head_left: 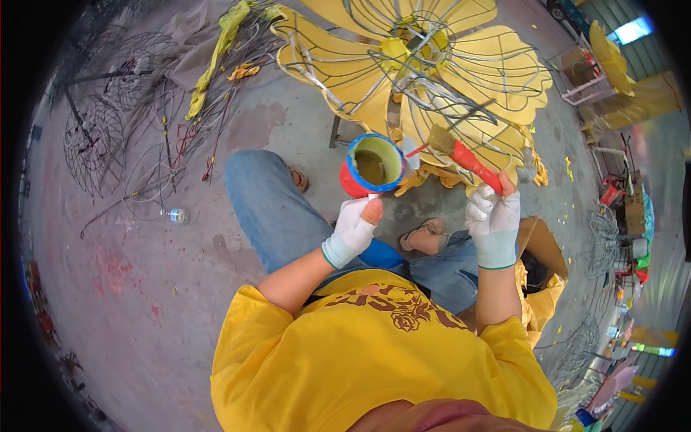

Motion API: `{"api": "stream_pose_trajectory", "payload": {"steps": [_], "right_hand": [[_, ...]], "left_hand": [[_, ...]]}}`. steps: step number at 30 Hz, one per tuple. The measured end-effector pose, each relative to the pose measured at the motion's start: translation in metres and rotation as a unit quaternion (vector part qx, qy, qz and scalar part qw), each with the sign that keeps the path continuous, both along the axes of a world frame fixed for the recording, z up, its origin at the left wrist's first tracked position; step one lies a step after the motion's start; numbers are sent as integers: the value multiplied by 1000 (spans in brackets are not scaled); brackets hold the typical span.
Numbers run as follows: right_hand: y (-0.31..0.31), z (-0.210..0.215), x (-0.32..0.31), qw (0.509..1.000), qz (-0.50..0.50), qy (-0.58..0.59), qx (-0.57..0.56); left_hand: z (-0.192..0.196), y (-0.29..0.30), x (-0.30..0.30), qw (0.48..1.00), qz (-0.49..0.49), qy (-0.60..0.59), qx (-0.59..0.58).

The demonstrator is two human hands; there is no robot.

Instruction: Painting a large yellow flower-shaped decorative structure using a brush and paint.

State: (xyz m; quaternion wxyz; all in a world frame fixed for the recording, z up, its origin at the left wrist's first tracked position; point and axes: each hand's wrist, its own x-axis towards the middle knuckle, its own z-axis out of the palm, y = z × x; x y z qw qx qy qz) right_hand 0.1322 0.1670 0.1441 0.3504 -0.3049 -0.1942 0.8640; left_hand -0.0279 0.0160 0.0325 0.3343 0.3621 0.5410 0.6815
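Observation:
My left hand, in a white glove with bare thumb tip, grips a small red cup with a blue rim. Murky yellowish liquid shows inside it. On the right, my gloved right hand is closed round the red handle of a paintbrush. Its brownish bristles point up and left, close to the flower. Ahead of both hands stands a large flower shape of yellow fabric petals over a wire frame. The cup is held just short of its lower left petals.
Round wire frames and loose wires lie on the floor at the far left, by a yellow cloth strip. A small clear bottle sits left of my knee. Beside my right leg is a cardboard box with yellow fabric.

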Motion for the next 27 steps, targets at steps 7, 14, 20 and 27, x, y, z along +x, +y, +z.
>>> {"api": "stream_pose_trajectory", "payload": {"steps": [7, 14, 20, 27], "right_hand": [[-26, 7, -37, 755, 69, -276, 591], [-34, 20, -45, 582, 78, -281, 759], [-45, 0, -10, 834, -35, -208, 509], [-24, -27, -6, 999, -5, -16, -29]], "left_hand": [[2, 1, -6, 995, -43, 93, 14], [-9, -2, -11, 988, -68, 134, 28], [-14, -6, -11, 999, -37, 19, 13], [-13, -6, -7, 997, -51, -52, 23]]}}
